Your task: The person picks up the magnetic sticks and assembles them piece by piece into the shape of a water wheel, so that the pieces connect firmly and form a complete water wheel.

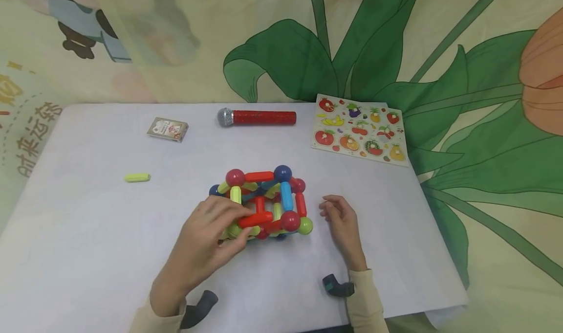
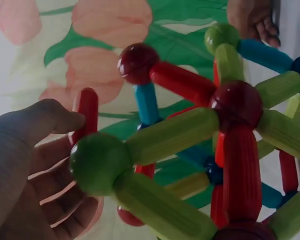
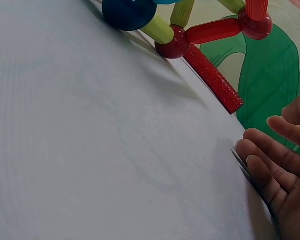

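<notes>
My left hand (image 1: 206, 237) pinches a red magnetic rod (image 1: 256, 219) between thumb and fingers, at the near left side of a ball-and-rod construction (image 1: 286, 196). In the left wrist view, the lower end of the red rod (image 2: 87, 112) meets a green ball (image 2: 101, 163), which partly hides it. The construction joins red, blue and green balls with red, blue and yellow-green rods. Just right of it, my right hand (image 1: 344, 228) rests on the table with loosely curled fingers and holds nothing. In the right wrist view those fingers (image 3: 277, 157) lie apart from the construction.
On the white table (image 1: 88, 235), a loose yellow-green rod (image 1: 137, 177) lies at the left. Farther back are a small card box (image 1: 167, 129), a red microphone (image 1: 264, 118) and a fruit puzzle board (image 1: 360, 130). A patterned cloth (image 1: 281, 44) hangs behind.
</notes>
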`<state>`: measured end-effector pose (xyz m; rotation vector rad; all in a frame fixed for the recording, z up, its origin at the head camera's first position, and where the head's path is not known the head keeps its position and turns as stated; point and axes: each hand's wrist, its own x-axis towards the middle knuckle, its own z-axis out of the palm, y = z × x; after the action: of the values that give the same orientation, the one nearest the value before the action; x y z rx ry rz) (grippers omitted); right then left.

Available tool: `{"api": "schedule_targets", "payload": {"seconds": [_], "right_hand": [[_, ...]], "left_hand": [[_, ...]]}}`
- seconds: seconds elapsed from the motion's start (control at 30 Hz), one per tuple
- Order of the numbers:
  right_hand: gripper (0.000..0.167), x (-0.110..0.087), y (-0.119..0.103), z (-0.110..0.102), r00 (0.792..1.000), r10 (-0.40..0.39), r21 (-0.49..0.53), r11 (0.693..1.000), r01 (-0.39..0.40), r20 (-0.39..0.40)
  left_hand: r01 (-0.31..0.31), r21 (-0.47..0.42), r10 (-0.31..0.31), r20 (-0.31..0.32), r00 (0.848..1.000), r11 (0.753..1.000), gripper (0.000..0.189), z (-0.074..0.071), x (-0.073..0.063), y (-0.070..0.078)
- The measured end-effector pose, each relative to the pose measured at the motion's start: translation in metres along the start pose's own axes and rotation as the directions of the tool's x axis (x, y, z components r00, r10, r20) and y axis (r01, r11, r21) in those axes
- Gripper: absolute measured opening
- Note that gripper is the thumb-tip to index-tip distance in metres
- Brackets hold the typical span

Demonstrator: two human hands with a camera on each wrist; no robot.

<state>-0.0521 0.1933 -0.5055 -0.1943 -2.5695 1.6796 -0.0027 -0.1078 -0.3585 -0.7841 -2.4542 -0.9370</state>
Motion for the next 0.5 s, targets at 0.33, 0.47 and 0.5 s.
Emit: {"api": "schedule_targets", "payload": {"seconds": [0.33, 0.47, 0.5], "right_hand": [[0.017, 0.0001, 0.0004, -0.0001, 1.000, -0.009, 0.004, 1.000, 0.009, 0.001], [0.018, 0.0004, 0.0005, -0.0007, 1.000, -0.012, 0.016, 1.000, 0.012, 0.010], [0.018, 0.0002, 0.0006, -0.0007, 1.000, -0.010, 0.022, 1.000, 0.010, 0.013]], "left_hand": [[-0.062, 0.148, 0.050, 0.086, 0.995, 0.987, 0.039, 0.0095, 0.0021, 0.0054], [-0.067, 0.154, 0.054, 0.087, 0.995, 0.986, 0.037, 0.0091, 0.0010, 0.0055], [-0.066, 0.149, 0.053, 0.086, 0.995, 0.987, 0.036, 0.0085, 0.0006, 0.0054]]}}
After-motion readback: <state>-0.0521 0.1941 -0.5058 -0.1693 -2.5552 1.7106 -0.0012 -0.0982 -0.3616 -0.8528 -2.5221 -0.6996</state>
